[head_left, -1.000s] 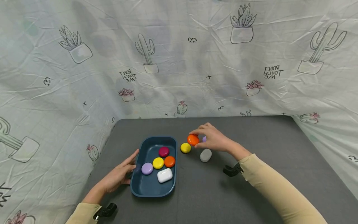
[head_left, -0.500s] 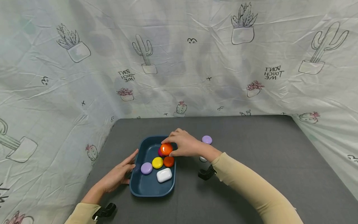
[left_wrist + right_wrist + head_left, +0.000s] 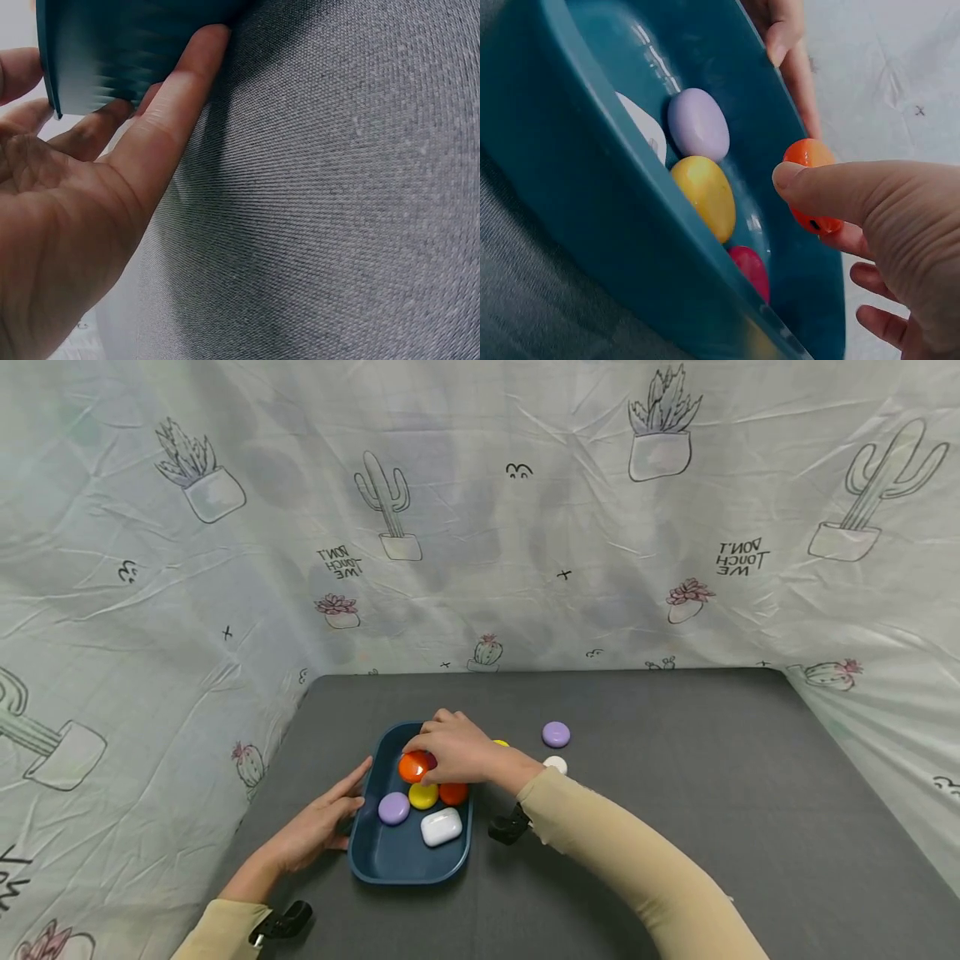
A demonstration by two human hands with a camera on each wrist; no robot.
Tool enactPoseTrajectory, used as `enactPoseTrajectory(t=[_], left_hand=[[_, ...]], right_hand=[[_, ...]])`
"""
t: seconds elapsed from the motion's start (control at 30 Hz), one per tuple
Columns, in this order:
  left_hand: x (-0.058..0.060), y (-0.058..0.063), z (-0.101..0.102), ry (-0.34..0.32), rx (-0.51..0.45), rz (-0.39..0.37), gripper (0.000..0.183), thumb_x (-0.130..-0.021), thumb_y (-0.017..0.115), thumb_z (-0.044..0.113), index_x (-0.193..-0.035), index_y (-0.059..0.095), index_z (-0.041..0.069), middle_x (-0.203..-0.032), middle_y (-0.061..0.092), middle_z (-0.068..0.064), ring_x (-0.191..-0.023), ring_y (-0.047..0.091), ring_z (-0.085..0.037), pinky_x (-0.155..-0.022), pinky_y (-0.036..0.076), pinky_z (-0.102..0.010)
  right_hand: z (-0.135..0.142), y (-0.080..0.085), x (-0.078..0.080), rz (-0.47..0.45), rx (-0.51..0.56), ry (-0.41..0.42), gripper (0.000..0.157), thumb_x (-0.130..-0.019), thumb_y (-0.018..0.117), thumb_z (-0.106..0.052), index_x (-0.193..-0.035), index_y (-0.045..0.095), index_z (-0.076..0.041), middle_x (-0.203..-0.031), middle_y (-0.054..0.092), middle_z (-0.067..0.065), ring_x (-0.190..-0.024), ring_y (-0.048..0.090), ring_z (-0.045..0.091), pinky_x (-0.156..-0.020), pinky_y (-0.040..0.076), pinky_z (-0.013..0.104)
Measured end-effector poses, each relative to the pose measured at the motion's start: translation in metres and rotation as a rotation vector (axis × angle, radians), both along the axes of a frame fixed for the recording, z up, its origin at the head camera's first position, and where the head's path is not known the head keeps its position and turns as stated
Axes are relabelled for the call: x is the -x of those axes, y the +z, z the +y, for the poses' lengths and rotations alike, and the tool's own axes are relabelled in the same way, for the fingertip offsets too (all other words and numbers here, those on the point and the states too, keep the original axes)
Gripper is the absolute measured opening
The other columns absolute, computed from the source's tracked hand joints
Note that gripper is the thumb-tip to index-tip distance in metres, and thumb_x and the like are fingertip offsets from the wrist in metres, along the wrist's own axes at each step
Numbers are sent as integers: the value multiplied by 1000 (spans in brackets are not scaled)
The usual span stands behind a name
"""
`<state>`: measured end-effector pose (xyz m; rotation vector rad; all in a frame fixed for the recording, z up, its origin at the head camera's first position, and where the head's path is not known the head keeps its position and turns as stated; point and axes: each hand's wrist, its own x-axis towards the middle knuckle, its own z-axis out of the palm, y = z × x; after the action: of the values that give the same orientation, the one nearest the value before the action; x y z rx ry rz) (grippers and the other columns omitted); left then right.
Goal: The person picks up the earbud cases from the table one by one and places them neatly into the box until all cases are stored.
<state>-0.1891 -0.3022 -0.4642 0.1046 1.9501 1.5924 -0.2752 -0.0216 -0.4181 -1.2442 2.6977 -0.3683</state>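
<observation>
My right hand (image 3: pixel 461 750) pinches a glossy orange-red pebble (image 3: pixel 412 767) between thumb and fingers, over the far part of a dark blue tray (image 3: pixel 408 867). The right wrist view shows that pebble (image 3: pixel 808 153) raised above the tray floor. Inside the tray lie a lilac pebble (image 3: pixel 393 808), a yellow one (image 3: pixel 423 796), a second orange-red pebble (image 3: pixel 453 793) and a white rounded block (image 3: pixel 441 827). A crimson pebble (image 3: pixel 751 271) shows in the right wrist view, while the head view hides it behind the hand. Extended fingers of my left hand (image 3: pixel 318 828) touch the tray's left outer wall.
Right of the tray, a lilac pebble (image 3: pixel 556 734) and a partly covered white pebble (image 3: pixel 556 764) lie on the grey tabletop (image 3: pixel 675 777). A sliver of a yellow pebble (image 3: pixel 501 743) shows behind the right hand. A cactus-print cloth (image 3: pixel 480 527) hangs beyond the table.
My right hand has carried the orange-red pebble leftward from beside the tray to over its far left part. The left hand stays at the tray's side.
</observation>
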Motion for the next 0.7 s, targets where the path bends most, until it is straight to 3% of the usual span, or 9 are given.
enactPoseTrajectory(t=[0.23,0.43,0.7], left_hand=[[-1,2,3,4,1,-5,64,-111,43,31,-164,9,42,-164,17,-24,-133,46,-43,-88,56,-55],[-2,3,5,14,-1,-22,64,-112,42,30,-165,9,41,-165,14,-23,-135,43,-45,-88,55,-55],[-6,5,8,64,18,-42,64,-111,45,31,-164,12,43,-168,8,-21,-140,35,-49,-88,55,-56]], right_hand=[[-10,-4,3,0,-44,-14,53,-90,77,-48,-139,65,-31,-127,64,-6,-114,44,18,-96,37,36],[-6,-3,3,-58,14,-42,59,-91,77,-48,-145,60,-31,-132,61,-5,-126,42,21,-103,36,40],[21,6,-2,-78,133,-72,61,-92,76,-45,-148,58,-29,-144,56,-1,-133,38,24,-110,32,47]])
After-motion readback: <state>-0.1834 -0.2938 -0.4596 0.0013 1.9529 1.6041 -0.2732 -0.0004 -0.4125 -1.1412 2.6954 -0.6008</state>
